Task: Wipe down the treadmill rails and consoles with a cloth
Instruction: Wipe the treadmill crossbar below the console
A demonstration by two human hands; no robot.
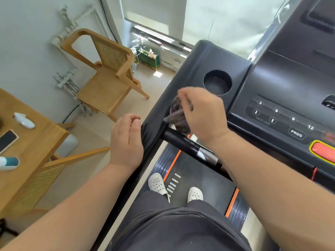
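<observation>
I stand on a black treadmill. Its console (282,91) fills the right side, with a round cup holder (217,83) and incline buttons (275,115). My right hand (203,115) is shut on a dark grey-purple cloth (176,114), pressed against the console's left edge just above the black handlebar (183,140). The cloth is partly hidden under my fingers and blurred. My left hand (126,140) hovers beside the left rail (150,127), fingers loosely curled, holding nothing.
A wooden table (32,147) at the left carries a white spray bottle (24,120), a phone (7,140) and a teal-white object (9,163). Two wooden cane chairs (107,78) stand by the wall. My white shoes (157,183) rest on the belt. A red stop button (324,151) sits right.
</observation>
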